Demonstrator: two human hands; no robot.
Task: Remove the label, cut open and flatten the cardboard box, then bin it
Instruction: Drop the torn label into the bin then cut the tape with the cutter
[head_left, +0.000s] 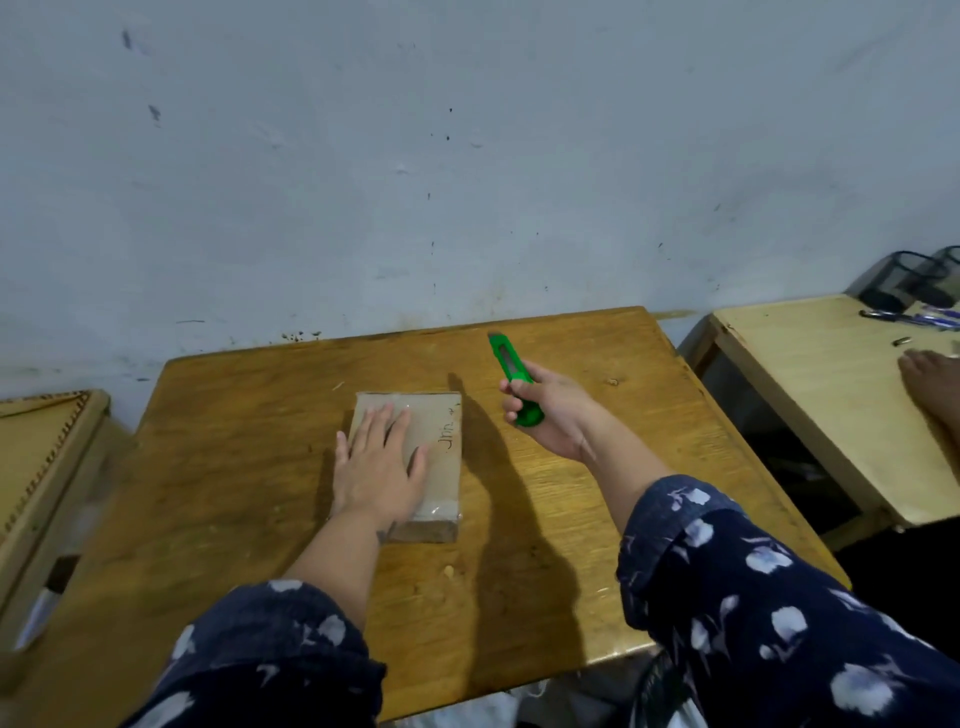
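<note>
Centre of the frame, on the wooden table (249, 441): cardboard box (434, 467) lies flat and closed, clear tape across the top, handwriting near its right edge. Our left hand (376, 462) is spread open, palm down on the lid, gripping nothing, likely pinning the box so it won't skid under the blade. Just right of the box and clear of it, our right hand (550, 410) is curled round the green utility knife (514, 379), tip aimed toward the upper frame, away from the other hand; we can't tell if the blade is out. We judge cutting not yet started
</note>
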